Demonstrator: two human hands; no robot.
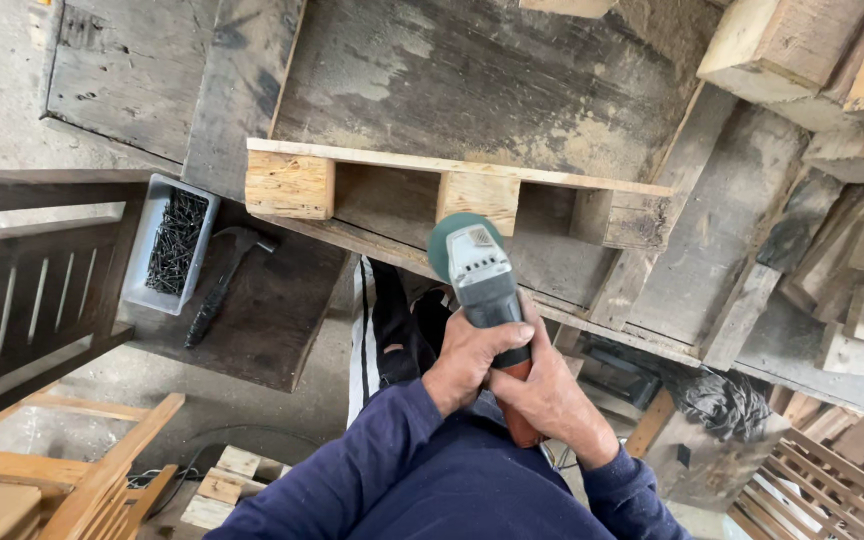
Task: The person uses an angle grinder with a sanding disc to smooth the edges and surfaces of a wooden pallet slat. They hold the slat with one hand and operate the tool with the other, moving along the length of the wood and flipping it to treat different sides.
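An angle grinder [482,275] with a grey body, green guard and orange rear handle is gripped by both my hands. My left hand [467,358] wraps the body from the left. My right hand [549,392] clasps the rear handle from the right. The grinder's disc end points at a light wooden pallet piece [452,190] with three blocks, which rests on a dark, worn workbench [472,80]. Whether the disc touches the wood cannot be seen. My dark blue sleeves fill the bottom centre.
A grey tray of dark nails [170,243] and a black hammer [224,282] lie on a dark board at left. Stacked timber offcuts [842,60] crowd the right side. Wooden slatted frames [32,290] stand at left, and a chair frame [82,470] at bottom left.
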